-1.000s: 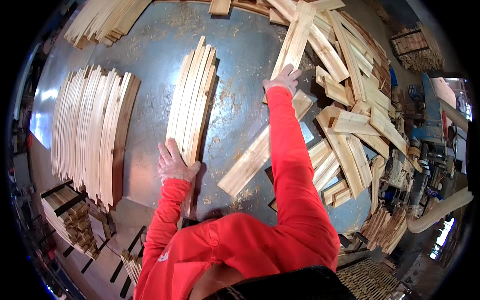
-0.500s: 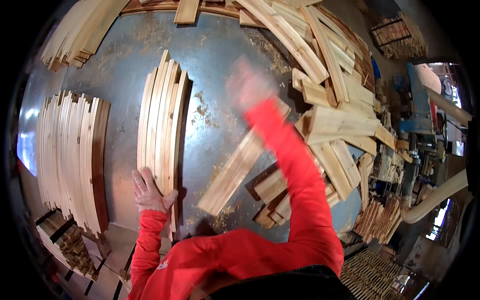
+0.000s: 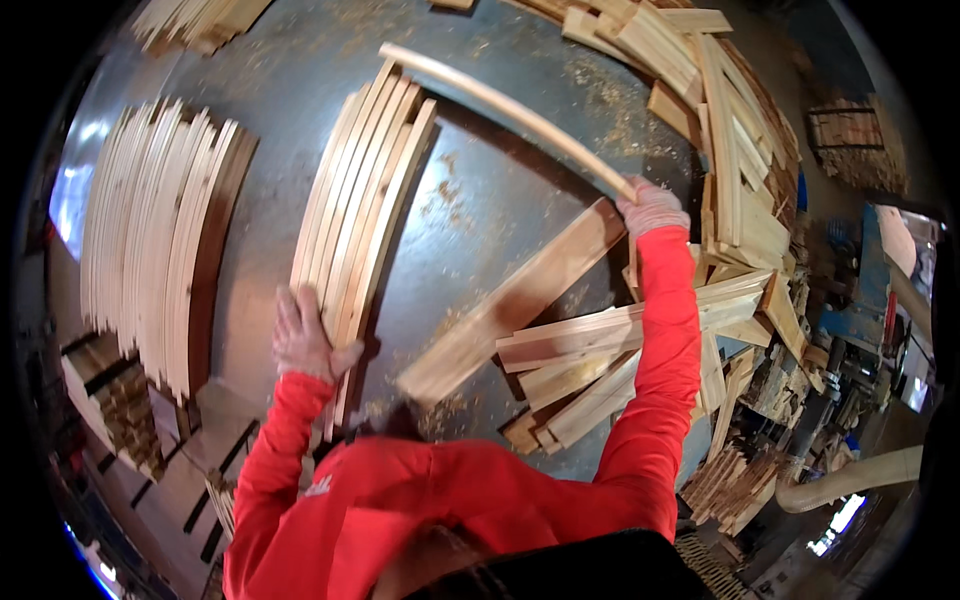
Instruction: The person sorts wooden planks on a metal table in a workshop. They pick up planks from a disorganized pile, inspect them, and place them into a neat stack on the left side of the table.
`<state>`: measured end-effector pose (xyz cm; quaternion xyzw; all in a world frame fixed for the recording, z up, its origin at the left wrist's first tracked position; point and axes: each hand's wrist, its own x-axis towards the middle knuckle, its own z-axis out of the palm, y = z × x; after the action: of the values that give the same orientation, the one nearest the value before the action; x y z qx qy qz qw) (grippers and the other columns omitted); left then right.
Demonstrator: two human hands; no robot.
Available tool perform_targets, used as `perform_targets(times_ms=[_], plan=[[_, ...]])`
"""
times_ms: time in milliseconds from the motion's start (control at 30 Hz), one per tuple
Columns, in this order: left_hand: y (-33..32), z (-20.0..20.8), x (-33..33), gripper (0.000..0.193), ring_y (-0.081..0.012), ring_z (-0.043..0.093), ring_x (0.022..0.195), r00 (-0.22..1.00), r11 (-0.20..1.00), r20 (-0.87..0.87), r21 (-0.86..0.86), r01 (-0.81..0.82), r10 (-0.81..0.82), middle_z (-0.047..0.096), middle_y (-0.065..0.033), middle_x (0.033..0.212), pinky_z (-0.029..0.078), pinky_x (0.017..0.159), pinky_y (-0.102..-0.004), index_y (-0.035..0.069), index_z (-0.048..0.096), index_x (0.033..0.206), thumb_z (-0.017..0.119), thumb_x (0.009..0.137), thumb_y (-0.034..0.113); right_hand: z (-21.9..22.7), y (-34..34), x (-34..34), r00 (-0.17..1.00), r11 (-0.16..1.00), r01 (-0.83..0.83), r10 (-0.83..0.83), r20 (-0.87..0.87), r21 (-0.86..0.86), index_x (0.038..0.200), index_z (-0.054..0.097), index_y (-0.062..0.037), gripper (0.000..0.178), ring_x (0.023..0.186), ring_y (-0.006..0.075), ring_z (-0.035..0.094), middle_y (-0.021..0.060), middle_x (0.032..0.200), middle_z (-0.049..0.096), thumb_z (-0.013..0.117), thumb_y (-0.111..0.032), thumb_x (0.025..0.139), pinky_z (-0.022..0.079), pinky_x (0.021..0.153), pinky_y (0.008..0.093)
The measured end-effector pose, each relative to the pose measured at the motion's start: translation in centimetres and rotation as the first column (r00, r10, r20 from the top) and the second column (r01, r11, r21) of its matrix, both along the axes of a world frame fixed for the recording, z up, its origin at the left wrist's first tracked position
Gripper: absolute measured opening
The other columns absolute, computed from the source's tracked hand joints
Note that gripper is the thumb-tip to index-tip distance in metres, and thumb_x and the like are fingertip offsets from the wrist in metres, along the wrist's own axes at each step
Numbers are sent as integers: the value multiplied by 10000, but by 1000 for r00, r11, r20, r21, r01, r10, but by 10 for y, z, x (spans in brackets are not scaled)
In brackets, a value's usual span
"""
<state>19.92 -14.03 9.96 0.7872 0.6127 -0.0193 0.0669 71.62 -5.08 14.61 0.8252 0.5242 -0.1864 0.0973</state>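
My left hand (image 3: 307,343) is around the near part of a row of wooden boards (image 3: 362,190), fingers at its left side and thumb toward the right. The boards stand on edge, packed side by side. At the right, my right hand (image 3: 652,207) is closed on the end of a long, slightly curved wooden board (image 3: 510,112). This board slants up to the left, and its other end is beside the row's far end. Between my arms, a single board (image 3: 520,300) lies flat on the metal tabletop (image 3: 440,210).
A larger row of boards (image 3: 165,240) stands at the left. Loose boards (image 3: 740,150) are heaped at the far right, and several more (image 3: 590,355) lie crossed beside my right forearm. Sawdust (image 3: 605,95) is scattered over the tabletop. A pale hose (image 3: 850,480) runs at the right.
My right hand has moved right and now holds the curved board, which has swung across the far side of the table. My left hand stays at the row. The whole view has shifted.
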Motion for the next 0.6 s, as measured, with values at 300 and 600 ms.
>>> perform_targets(times_ms=[300,600], plan=[[7,25,22,1084,-499,221,1400,986,954,-42,-249,-165,160,163,-325,1536,244,1122,-550,67,190,1509,736,693,528,43,-94,-116,681,848,402,-27,-731,344,1170,601,-18,467,829,309,647,181,892,670,677,-368,872,520,777,367],[8,27,11,1110,-456,208,1435,989,949,-11,-280,-147,150,120,-280,1574,217,1146,-524,105,155,1540,674,720,643,-106,-186,-382,835,922,-384,370,-406,50,1303,493,32,658,1101,386,584,258,1163,613,427,-521,952,436,991,430]])
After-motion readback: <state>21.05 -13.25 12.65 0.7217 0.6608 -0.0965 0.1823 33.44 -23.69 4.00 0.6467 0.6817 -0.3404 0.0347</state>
